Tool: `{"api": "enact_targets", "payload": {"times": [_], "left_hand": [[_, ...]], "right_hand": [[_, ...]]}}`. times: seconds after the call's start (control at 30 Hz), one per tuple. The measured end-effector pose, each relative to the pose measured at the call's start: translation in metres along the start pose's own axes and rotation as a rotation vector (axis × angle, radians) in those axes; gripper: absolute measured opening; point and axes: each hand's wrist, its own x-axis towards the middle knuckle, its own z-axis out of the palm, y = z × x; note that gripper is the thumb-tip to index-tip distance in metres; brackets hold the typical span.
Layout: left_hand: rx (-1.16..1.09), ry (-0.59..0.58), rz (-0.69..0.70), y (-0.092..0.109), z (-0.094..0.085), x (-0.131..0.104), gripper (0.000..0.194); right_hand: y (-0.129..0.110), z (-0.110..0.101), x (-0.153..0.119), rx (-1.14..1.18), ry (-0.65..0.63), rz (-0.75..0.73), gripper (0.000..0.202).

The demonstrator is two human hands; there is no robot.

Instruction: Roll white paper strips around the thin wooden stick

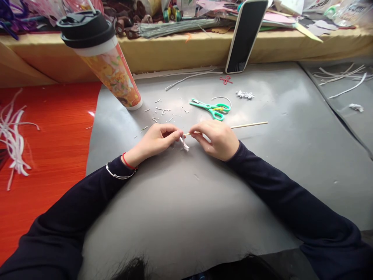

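Note:
My left hand [163,137] pinches a small white knotted cord piece [184,144] between thumb and fingers; its end dangles below the fingertips. My right hand [217,138] grips a thin wooden stick [250,125]. The stick passes under the hand, its tip pointing left and meeting the cord piece at the left fingertips. Whether the tip is inside the cord or only against it, I cannot tell. Just beyond the right hand lie scissors [211,107] with green handles. Short white cord scraps [164,111] are scattered beyond the left hand.
A tall lidded cup [113,74] stands at the back left, and a phone [246,37] leans upright at the back. A red knot [226,80], a white knotted piece [245,94] and long white cords [192,74] lie on the grey mat [175,217]. A cluttered ledge [175,46] runs behind.

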Motion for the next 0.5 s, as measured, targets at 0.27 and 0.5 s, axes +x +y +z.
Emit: {"api": "enact_targets", "payload": {"times": [0.27, 0.5], "left_hand": [[0.045, -0.017, 0.012, 0.0003, -0.0002, 0.0001, 0.032], [0.072, -0.029, 0.020, -0.0010, 0.0003, 0.0001, 0.031]], "right_hand": [[-0.0044, -0.0004, -0.0028, -0.057, -0.011, 0.018, 0.019], [-0.0030, -0.0002, -0.0027, -0.115, 0.027, -0.019, 0.020]]}}
